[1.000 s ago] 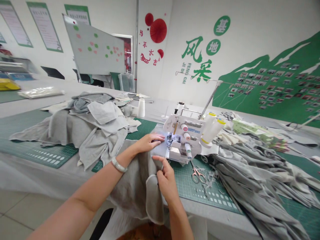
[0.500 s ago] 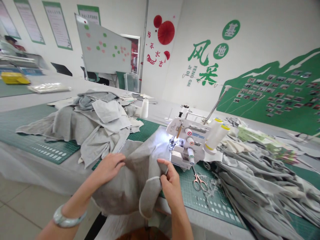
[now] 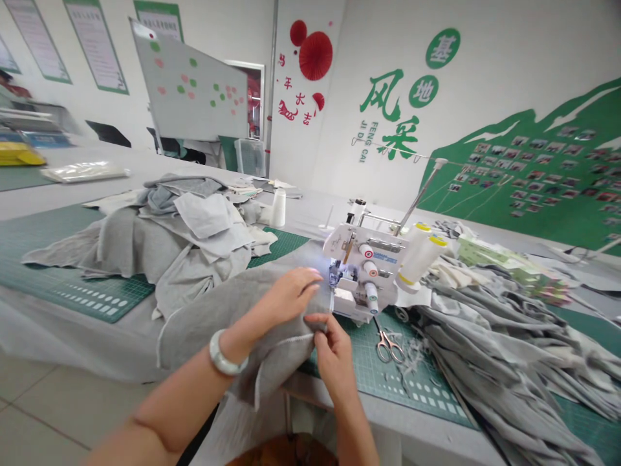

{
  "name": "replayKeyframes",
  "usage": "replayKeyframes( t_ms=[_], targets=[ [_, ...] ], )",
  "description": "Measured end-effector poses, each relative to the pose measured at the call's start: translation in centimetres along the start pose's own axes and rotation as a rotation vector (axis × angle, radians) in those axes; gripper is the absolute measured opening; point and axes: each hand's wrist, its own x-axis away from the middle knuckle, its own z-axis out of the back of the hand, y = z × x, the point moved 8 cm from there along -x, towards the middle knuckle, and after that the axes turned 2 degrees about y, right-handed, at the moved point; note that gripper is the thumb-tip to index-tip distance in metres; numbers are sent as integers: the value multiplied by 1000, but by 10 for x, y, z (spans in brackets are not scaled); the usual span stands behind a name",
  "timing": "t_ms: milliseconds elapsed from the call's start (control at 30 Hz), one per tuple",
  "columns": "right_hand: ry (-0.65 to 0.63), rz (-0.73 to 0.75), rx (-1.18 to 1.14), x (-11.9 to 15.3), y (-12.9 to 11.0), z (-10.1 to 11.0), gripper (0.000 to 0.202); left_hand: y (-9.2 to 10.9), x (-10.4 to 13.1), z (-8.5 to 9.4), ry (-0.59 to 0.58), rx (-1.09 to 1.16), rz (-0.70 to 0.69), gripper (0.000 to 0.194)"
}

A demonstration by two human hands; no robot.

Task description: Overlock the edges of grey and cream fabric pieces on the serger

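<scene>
White walls (image 3: 334, 155) with green and red decoration stand at twelve o'clock, behind a long table (image 3: 72, 204) partly covered by green cutting mats (image 3: 359, 366). Grey cloth (image 3: 218, 310) is spread at the near edge, its upper part led up against the white sewing machine (image 3: 378, 243) at one o'clock from the hands, and its lower part is left hanging over the edge, seemingly so that its weight is kept out of the way.

A pale seamed edge is pinched narrowly between thumb and forefinger of the right hand (image 3: 334, 346), probably so that the layers are kept together just beside the machine. The left hand (image 3: 286, 299) is held palm down over the cloth, fingers extended and thumb a little apart, as if the fabric were being smoothed; whether it is pressed firmly cannot be told, since the underside is hidden.

Large yellow-topped thread cones (image 3: 427, 259) are stood upright at two o'clock, where thread can be drawn freely. Scissors (image 3: 385, 349) are laid at four o'clock, within easy reach, beside thread scraps (image 3: 412, 356). Loose fabric is heaped apart: one pile (image 3: 136, 239) at ten o'clock, another heap (image 3: 485, 349) at three, so the middle is left for handling.
</scene>
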Motion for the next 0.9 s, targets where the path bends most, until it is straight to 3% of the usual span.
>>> replayKeyframes(
  t_ms=[67,133,367,533,667,767,900],
  targets=[
    [-31,9,37,4,-1,1,25,-2,-8,-19,-82,16,-11,25],
    [-72,21,59,9,-1,0,22,-5,-11,-26,-110,12,-19,26],
    [-228,74,172,31,0,-7,17,-10,-11,-24,-107,10,-9,31],
    [-251,79,223,42,-4,-5,15,-16,-17,-28,-129,29,-9,32],
    [-238,32,229,46,4,-8,30,-18,-20,-29,-141,11,-8,31],
    [-198,-12,246,48,15,-10,36,-7,-17,-24,-106,-129,-35,27],
    [-171,9,241,48,18,-14,35,22,-3,-21,-98,-328,-165,28]
  ],
)
